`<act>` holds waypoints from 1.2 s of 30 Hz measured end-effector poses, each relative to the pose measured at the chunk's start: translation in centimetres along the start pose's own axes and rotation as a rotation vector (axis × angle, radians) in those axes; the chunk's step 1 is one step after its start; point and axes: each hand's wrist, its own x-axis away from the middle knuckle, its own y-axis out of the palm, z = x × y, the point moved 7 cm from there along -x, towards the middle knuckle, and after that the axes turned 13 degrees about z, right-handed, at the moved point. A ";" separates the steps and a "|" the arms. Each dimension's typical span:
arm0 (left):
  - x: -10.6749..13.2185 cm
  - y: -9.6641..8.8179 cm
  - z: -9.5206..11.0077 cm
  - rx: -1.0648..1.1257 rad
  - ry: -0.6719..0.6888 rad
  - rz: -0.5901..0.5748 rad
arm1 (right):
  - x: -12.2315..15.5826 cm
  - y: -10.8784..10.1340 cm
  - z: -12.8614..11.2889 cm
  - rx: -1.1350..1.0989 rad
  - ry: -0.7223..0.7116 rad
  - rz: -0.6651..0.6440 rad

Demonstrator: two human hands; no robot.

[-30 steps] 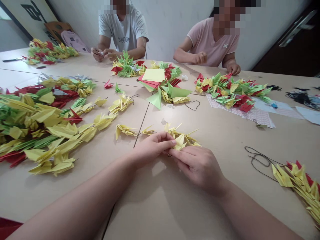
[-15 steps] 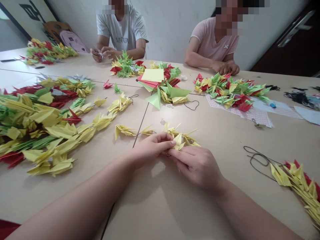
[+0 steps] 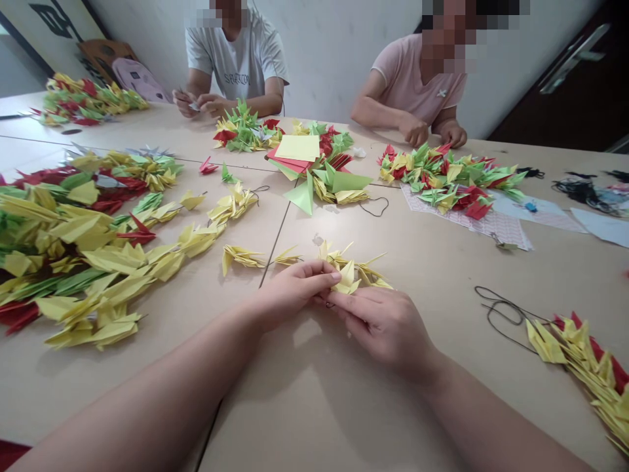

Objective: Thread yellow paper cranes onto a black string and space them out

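Note:
My left hand (image 3: 293, 290) and my right hand (image 3: 386, 322) meet at the middle of the table (image 3: 304, 393). Both pinch a small yellow paper crane (image 3: 346, 278), which sits at the near end of a cluster of yellow folded cranes (image 3: 358, 265). The fingers of each hand are closed on the crane. More yellow cranes (image 3: 243, 255) trail off to the left from the cluster, towards a long chain of yellow cranes (image 3: 147, 262).
Heaps of green, red and yellow cranes (image 3: 54, 223) cover the left side. A strung chain (image 3: 584, 357) with black cord (image 3: 506, 311) lies at right. Coloured paper squares (image 3: 299, 147) sit at the centre. Two other people fold across the table, one's hands (image 3: 196, 103) at left, the other's hands (image 3: 432, 131) at right.
My hands stay on the yellow crane with only small finger shifts. The person at the far right has moved their hands over the pile of cranes.

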 end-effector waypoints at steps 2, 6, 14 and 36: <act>0.0 0.0 0.0 0.031 -0.008 0.003 | -0.1 -0.1 0.0 -0.033 0.013 0.020; 0.0 0.0 0.2 0.052 -0.010 0.011 | -0.3 -0.4 0.2 -0.093 0.043 0.061; 0.0 -0.1 0.4 0.024 0.010 0.041 | -0.2 -0.5 0.3 -0.115 0.061 0.064; 0.1 0.5 -0.2 0.200 -0.078 0.003 | -0.3 -0.6 0.2 -0.098 0.036 0.085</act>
